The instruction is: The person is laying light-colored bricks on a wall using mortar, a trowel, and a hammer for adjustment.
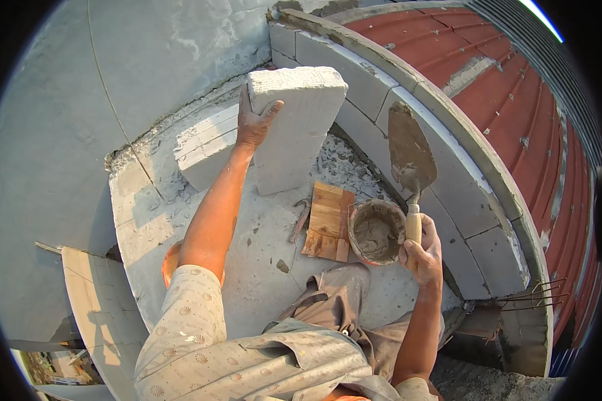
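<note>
Mortar pan [376,232], wooden board [328,221], perhaps pliers [299,222]

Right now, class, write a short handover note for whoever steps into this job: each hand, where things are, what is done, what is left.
Left hand: grips a grey block, held upright off the slab.
Right hand: holds a trowel loaded with mortar.
Mortar bucket sits by the knee, beside a wooden board.
Done: a course of blocks lies along the curved edge.
Left, judging by this: the held block is not yet laid; another block lies behind it.
</note>
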The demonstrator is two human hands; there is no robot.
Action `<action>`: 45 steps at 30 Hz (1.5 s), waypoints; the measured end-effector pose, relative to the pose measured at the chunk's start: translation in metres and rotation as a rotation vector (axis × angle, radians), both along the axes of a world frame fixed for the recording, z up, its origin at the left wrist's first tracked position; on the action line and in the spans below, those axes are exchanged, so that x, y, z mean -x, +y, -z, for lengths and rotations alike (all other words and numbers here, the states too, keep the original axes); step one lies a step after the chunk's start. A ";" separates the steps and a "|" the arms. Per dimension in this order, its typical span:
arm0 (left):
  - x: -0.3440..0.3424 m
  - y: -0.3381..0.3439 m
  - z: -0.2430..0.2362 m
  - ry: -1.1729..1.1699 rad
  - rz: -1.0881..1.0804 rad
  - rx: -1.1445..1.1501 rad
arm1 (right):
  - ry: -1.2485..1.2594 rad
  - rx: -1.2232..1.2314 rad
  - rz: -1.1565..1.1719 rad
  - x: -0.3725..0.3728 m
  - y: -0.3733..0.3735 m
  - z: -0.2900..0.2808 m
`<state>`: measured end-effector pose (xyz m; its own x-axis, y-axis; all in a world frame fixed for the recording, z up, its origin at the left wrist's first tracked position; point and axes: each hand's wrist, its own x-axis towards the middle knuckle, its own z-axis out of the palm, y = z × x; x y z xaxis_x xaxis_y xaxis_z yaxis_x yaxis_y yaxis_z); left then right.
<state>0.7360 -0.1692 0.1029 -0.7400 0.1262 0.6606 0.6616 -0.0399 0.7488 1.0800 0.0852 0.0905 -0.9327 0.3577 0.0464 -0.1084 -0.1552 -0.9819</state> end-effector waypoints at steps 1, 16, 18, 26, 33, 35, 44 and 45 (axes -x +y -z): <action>0.011 -0.005 0.007 0.033 -0.010 -0.016 | -0.035 -0.078 -0.054 0.016 -0.001 -0.014; 0.002 0.003 0.005 0.021 -0.078 0.077 | 0.052 -1.199 0.051 0.129 -0.045 -0.028; 0.006 -0.002 0.008 -0.066 -0.051 0.025 | 0.099 -1.049 -0.010 0.112 -0.037 -0.036; 0.015 0.019 0.016 0.019 -0.032 0.034 | 0.203 -1.086 0.355 0.171 -0.034 -0.010; 0.019 0.010 0.009 0.056 0.030 0.048 | -0.013 -1.173 0.242 0.098 -0.046 0.002; 0.021 0.004 0.010 0.062 -0.006 0.058 | 0.233 -0.898 0.236 0.085 -0.043 -0.001; 0.009 0.020 0.022 0.056 -0.124 0.108 | -0.083 -0.247 -0.007 0.168 -0.030 -0.087; 0.007 0.022 0.022 0.052 -0.113 0.121 | -0.072 -0.191 -0.074 0.172 -0.030 -0.086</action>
